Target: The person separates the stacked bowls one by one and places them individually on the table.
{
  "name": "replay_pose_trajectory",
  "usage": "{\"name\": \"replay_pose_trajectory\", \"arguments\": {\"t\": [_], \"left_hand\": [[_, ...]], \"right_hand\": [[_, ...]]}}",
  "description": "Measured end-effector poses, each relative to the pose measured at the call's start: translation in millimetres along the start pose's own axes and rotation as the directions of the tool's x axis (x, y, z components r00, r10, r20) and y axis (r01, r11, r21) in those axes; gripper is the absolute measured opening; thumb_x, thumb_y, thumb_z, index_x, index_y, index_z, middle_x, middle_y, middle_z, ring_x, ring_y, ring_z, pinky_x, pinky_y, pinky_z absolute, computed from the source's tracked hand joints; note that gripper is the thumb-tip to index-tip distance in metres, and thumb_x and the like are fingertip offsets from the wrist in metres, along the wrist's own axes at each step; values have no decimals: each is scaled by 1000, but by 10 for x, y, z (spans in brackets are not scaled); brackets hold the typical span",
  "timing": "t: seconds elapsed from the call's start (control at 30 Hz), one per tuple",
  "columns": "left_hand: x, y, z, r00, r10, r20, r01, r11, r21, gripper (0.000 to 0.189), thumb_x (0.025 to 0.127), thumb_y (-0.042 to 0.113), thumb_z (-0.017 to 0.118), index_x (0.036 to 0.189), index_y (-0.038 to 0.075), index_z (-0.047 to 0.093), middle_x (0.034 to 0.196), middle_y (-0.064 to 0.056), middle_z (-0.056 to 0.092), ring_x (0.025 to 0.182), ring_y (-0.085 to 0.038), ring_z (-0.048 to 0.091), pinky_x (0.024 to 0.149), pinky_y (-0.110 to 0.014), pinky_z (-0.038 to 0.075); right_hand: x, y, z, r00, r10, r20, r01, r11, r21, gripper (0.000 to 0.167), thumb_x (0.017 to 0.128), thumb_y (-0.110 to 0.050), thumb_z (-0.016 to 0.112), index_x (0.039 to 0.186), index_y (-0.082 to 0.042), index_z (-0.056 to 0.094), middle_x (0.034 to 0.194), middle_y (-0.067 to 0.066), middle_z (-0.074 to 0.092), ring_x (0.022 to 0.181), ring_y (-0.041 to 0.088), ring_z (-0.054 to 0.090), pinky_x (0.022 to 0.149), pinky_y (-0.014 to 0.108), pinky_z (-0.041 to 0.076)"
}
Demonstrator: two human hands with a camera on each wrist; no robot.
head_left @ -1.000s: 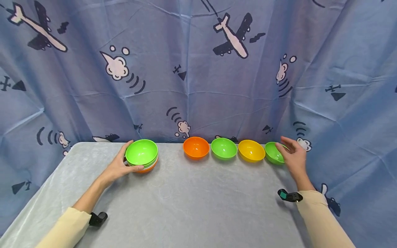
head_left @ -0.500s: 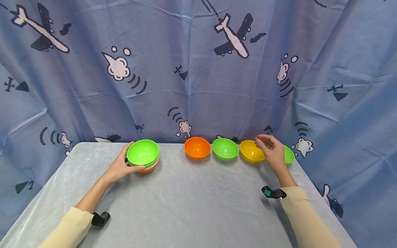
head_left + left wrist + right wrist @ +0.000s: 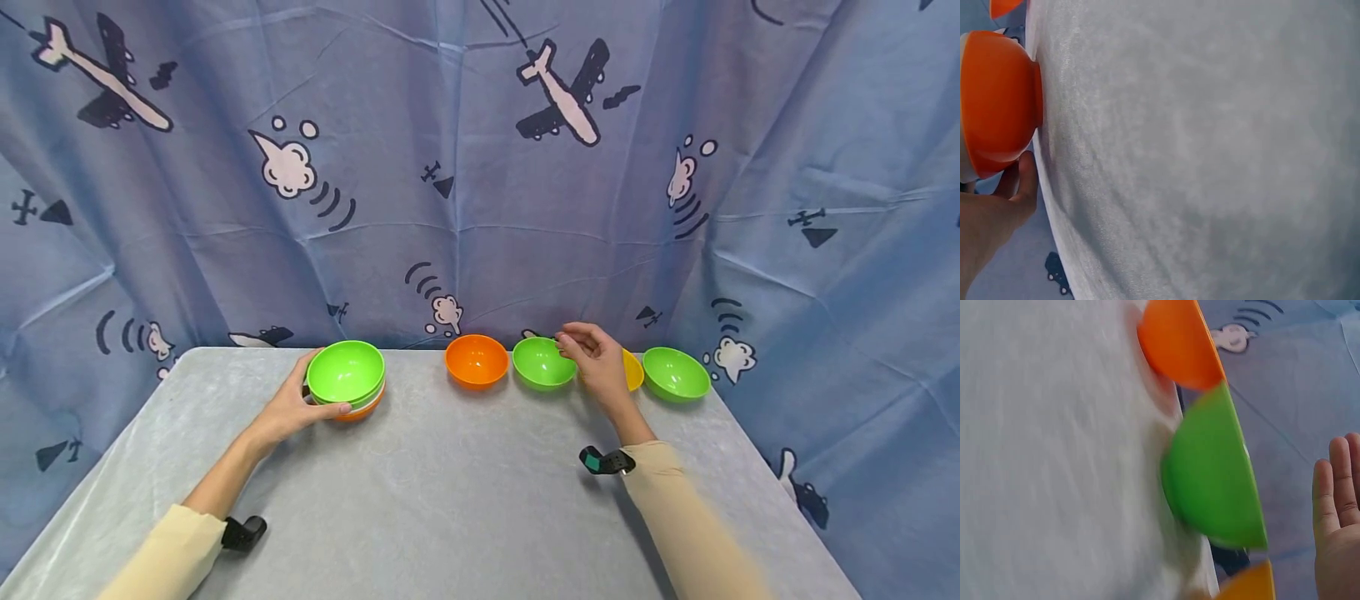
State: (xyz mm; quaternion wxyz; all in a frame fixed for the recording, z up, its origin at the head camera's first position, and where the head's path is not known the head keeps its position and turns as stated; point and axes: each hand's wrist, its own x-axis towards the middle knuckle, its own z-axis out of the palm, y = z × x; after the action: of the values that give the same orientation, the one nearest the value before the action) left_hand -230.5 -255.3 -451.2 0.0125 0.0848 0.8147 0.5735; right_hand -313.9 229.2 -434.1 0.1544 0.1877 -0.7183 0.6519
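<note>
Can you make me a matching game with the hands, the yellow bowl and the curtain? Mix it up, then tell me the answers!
Column one:
1. Left hand
2. Right hand
3. Yellow bowl
4. Curtain

Column two:
A. Stands between two green bowls
B. Has planes printed on it
C. Grips the stack of bowls
D. Is raised and holds nothing

Right pairs: 1-C, 2-D, 3-A, 4-B

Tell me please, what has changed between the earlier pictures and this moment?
The right hand has moved left along the row, from the rightmost green bowl, past the yellow bowl, to the inner green bowl. It holds nothing now; whether it gripped the rightmost one is unclear. The left hand still holds the bowl stack, and the row, including the orange bowl, stayed in place.
</note>
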Motion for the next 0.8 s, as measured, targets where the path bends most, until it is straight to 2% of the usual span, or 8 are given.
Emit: {"name": "replay_pose_trajectory", "arguments": {"t": [0.1, 0.27, 0.47, 0.63, 0.8], "left_hand": [[1, -5, -7, 1000, -1, 0, 1, 1000, -4, 107, 84, 17, 85, 163, 11, 13, 158, -20, 25, 139, -46, 32, 106, -58, 33], [-3, -5, 1, 1000, -25, 1, 25, 1000, -1, 105, 84, 20, 86, 161, 10, 15, 157, -20, 27, 140, -42, 32, 108, -57, 31], [9, 38, 19, 1000, -25, 0, 25, 1000, 2, 104, 84, 20, 86, 161, 8, 16, 156, -21, 29, 140, -42, 32, 110, -58, 28], [5, 33, 15, 999, -40, 10, 40, 999, -1, 105, 84, 20, 86, 161, 8, 15, 156, -22, 28, 141, -42, 31, 111, -58, 27], [3, 5, 3, 999, -49, 12, 49, 999, -5, 106, 85, 20, 85, 162, 9, 13, 158, -21, 25, 141, -42, 30, 110, -59, 28]], "right_hand": [[20, 29, 186, 1000, 7, 23, -8, 999, 38, 30, 100, -1, 64, 125, 16, 57, 117, 35, 63, 101, 39, 67, 83, 32, 57], [49, 9, 486, 997, 38, 61, -43, 995, 86, 34, 100, -3, 65, 126, 17, 56, 118, 35, 63, 102, 37, 67, 84, 37, 57], [70, -49, 789, 994, 40, 100, -52, 992, 115, 29, 100, -3, 66, 124, 11, 60, 116, 33, 64, 104, 48, 62, 87, 47, 55], [62, -66, 1042, 985, 51, 162, -75, 987, 143, 30, 99, 3, 64, 125, 16, 58, 116, 35, 62, 104, 56, 59, 89, 50, 53], [58, -89, 1294, 974, 66, 217, -99, 985, 142, 32, 98, 5, 64, 125, 20, 57, 114, 35, 61, 103, 58, 58, 86, 39, 56]]}}
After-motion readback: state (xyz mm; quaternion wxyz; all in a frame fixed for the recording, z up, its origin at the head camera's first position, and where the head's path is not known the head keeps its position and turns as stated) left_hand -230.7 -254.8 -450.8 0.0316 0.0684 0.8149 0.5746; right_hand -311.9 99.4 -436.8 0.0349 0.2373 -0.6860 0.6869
